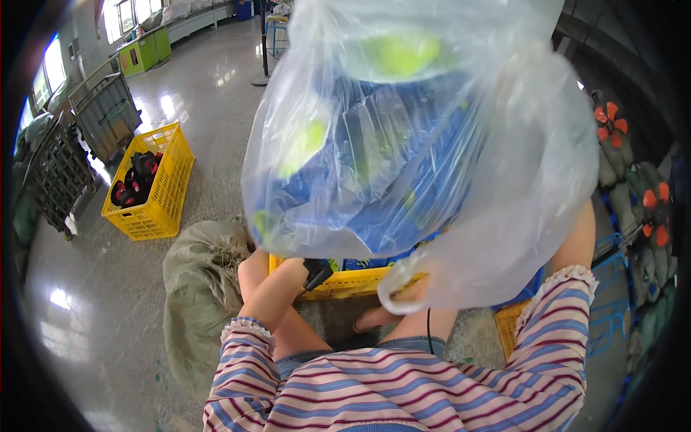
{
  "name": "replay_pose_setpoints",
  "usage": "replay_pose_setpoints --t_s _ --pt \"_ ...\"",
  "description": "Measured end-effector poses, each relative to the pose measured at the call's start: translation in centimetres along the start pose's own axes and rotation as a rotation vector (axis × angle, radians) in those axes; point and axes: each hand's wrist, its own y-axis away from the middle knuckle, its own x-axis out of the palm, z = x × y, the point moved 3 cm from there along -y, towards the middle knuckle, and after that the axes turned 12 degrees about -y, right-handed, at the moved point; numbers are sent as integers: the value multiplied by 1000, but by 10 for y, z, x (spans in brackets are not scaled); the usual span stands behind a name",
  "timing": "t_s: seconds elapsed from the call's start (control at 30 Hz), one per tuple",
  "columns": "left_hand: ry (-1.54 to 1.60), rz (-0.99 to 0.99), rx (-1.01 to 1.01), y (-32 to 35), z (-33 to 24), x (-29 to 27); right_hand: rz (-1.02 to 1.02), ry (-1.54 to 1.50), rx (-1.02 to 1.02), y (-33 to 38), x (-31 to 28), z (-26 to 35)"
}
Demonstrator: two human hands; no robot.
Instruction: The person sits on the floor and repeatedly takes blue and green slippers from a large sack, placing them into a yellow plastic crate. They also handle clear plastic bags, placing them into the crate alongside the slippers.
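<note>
A big clear plastic bag (432, 144) fills the centre and upper right of the frame, bulging with blue and lime-green pieces that show blurred through the film. Its lower edge hangs over a yellow crate (345, 282) just below the middle of the frame, where more blue parts lie. The person's left hand (291, 270) reaches in at the lower centre-left, fingers curled around a small black object (317, 272) at the crate's near rim. The right hand (407, 291) sits at the lower centre, mostly veiled by the bag's folded hem; the fingers look closed on that hem, gathering the plastic. Striped pink-and-blue sleeves (547, 338) come up from the bottom edge. To the left of the crate slumps a grey-green woven sack (198, 288) on the shiny floor. Further off, in the left middle of the frame, stands a second yellow crate (162, 209) holding black and red parts, with dark wire carts (104, 111) behind it at the upper left.
</note>
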Motion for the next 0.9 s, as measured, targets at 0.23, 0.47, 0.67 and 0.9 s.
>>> replay_pose_setpoints --t_s 0.23,0.47,0.67,0.9 --pt "115 -410 163 -5 -59 -21 346 -85 370 78 49 -91" --pt "-1215 -304 222 -47 -156 -11 373 51 338 127 -5 -103" --pt "-1232 16 223 -71 -86 37 760 133 57 185 84 -41" --pt "-1567 362 -232 -20 -7 -30 1332 410 81 277 174 -83"
